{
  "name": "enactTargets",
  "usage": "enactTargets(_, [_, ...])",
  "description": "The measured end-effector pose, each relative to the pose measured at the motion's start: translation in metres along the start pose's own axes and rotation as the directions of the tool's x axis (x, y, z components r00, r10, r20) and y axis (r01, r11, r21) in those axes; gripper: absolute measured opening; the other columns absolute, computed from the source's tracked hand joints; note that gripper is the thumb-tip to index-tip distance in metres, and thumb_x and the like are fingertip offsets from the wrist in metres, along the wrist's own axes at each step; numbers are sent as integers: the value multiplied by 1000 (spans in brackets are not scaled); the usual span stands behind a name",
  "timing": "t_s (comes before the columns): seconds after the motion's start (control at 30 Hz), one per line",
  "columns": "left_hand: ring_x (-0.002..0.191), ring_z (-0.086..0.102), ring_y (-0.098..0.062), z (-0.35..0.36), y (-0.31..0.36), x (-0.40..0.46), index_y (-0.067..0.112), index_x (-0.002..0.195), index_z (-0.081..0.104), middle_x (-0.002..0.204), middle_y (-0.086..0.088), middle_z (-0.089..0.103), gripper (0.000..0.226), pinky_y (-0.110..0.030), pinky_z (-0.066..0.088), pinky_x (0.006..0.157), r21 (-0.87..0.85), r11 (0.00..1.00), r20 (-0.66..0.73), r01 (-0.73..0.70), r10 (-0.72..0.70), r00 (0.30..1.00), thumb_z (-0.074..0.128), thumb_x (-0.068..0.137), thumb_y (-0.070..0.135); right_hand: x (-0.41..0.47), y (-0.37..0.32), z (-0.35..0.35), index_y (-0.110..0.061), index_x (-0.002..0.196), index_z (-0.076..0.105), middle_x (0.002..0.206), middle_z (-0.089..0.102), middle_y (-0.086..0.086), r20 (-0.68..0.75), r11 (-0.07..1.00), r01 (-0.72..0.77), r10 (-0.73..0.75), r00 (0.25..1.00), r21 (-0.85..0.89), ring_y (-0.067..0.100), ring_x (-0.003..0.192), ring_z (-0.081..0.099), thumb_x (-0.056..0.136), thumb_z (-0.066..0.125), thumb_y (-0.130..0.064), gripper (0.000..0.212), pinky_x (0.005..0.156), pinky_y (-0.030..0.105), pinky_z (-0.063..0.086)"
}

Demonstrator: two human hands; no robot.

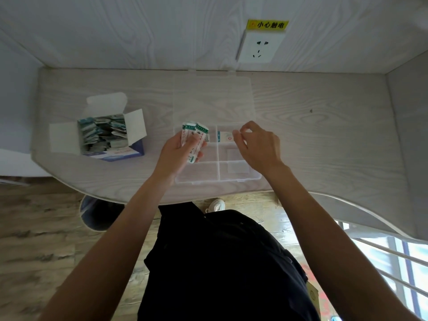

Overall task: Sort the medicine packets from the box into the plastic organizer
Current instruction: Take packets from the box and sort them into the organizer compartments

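Observation:
My left hand [183,148] grips a fan of several white-and-green medicine packets [196,135] over the left side of the clear plastic organizer [217,177]. One packet [225,136] lies in the organizer's upper right compartment. My right hand [257,144] hovers at that packet's right end with thumb and fingertips pinched together; whether they hold the packet I cannot tell. An open cardboard box [104,135] on the left of the desk is full of more packets.
The organizer's clear lid [213,98] lies open flat behind it, toward the wall. A wall socket [259,48] with a yellow warning label sits above. The desk's curved front edge [139,200] is close to my body; a stool stands below on the left.

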State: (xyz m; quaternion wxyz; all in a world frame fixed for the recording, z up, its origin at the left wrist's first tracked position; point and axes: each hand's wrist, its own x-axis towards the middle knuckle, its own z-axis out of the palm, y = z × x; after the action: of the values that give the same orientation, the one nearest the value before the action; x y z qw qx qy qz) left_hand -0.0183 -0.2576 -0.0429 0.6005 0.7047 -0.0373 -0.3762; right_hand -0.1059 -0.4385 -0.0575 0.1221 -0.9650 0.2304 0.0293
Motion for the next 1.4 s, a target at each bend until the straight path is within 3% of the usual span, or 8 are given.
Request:
enactTargets(0.13, [71,69,-11,-1,3,-2,16,109,60,89,3,71,17,-21,53,62,-55,998,39,9,-6,999,51,95,21,2,-4,1,-15,93,71,99,66,-2,108,1000,28,-29,994,14,23,80,63,100,25,-45,55,66,29,38])
enactTargets(0.27, [75,70,-16,-4,2,-2,21,104,63,91,1,73,15,-25,55,65,-75,997,61,23,-18,998,53,93,24,2,-18,-14,-18,94,68,85,67,-4,14,971,-49,47,999,234,12,67,59,99,37,-42,40,62,25,36])
enactTargets(0.37, [73,70,-16,-6,3,-3,21,101,63,94,-3,72,13,-26,56,65,-39,999,100,27,-23,995,54,92,25,4,-39,-26,-19,107,64,88,66,-6,144,700,-137,49,988,701,0,55,56,92,56,-34,23,53,15,42])
enactTargets(0.47, [70,69,-14,-6,6,-5,18,99,63,89,-2,71,13,-23,54,60,4,1000,140,1,-2,990,56,89,25,4,-55,-24,-12,99,62,84,66,1,241,548,-191,-19,970,815,7,53,61,85,67,-20,17,48,19,47])
enactTargets(0.73, [99,65,-26,-24,-5,-8,22,104,64,102,-9,70,21,-44,51,90,-75,992,100,105,-97,990,44,97,26,6,-59,-13,-20,97,62,84,68,2,140,530,-80,-74,987,844,12,59,58,84,67,-9,17,52,18,46])
enactTargets(1.03, [80,69,-10,-28,-3,-10,23,93,67,87,4,72,8,-23,55,70,-57,998,25,39,-38,999,61,87,24,7,-69,-11,-12,95,61,84,70,7,158,498,-144,16,987,855,1,56,57,81,71,-7,18,51,13,44])
enactTargets(1.23, [75,69,-11,-27,-3,-13,23,87,68,82,4,72,7,-23,55,67,3,998,-33,-67,67,997,68,81,20,6,-76,-13,-8,101,61,81,67,2,236,464,-190,-42,971,865,3,55,58,81,71,-8,22,51,16,47])
enactTargets(1.4, [75,67,-9,-26,-2,-15,29,89,65,82,7,70,13,-22,53,64,-58,998,-1,26,-26,1000,55,92,21,7,-71,-9,-25,95,61,95,67,7,186,538,-160,6,983,828,27,73,65,81,72,-16,19,60,25,53])
